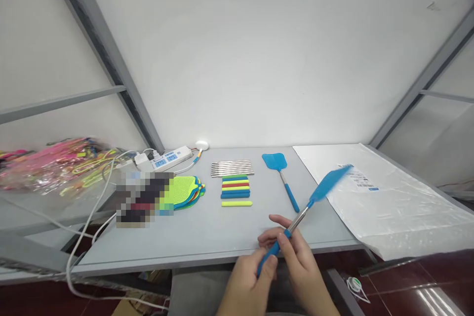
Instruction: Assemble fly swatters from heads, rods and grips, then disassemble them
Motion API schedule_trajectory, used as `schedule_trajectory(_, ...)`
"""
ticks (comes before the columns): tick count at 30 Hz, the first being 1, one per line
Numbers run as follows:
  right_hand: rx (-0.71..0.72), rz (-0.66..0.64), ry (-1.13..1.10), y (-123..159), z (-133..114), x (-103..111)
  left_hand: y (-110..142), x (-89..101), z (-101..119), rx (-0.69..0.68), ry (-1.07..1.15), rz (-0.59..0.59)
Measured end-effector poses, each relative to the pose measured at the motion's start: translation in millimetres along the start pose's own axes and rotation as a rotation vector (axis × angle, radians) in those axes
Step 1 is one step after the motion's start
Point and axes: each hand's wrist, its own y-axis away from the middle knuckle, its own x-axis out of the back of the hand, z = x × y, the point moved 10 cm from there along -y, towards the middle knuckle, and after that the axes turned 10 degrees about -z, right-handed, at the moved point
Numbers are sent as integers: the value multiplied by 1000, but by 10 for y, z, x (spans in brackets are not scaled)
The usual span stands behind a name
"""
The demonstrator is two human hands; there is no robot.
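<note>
Both hands hold one blue fly swatter (326, 186) at the table's near edge. My left hand (247, 281) is closed round the end of its blue handle. My right hand (296, 252) pinches the handle where it meets the metal rod, with some fingers stretched out. The swatter's head points up and to the right and is blurred. A second blue fly swatter (279, 172) lies flat on the grey table (207, 237) just beyond my hands.
Coloured handles (236, 190) and a row of metal rods (232, 168) lie mid-table. A stack of swatter heads (187, 191) is left of them. A power strip (168, 157) with cables sits at the back left. Clear plastic bags (388, 197) cover the right side.
</note>
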Motion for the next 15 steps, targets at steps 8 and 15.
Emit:
schedule_trajectory(8,-98,311,491,-369,-253,938,-612,-135,414,-195,-370,-188)
schedule_trajectory(15,-388,288,992,-981,-158,1463,-1122,41,540,-203,-509,-11)
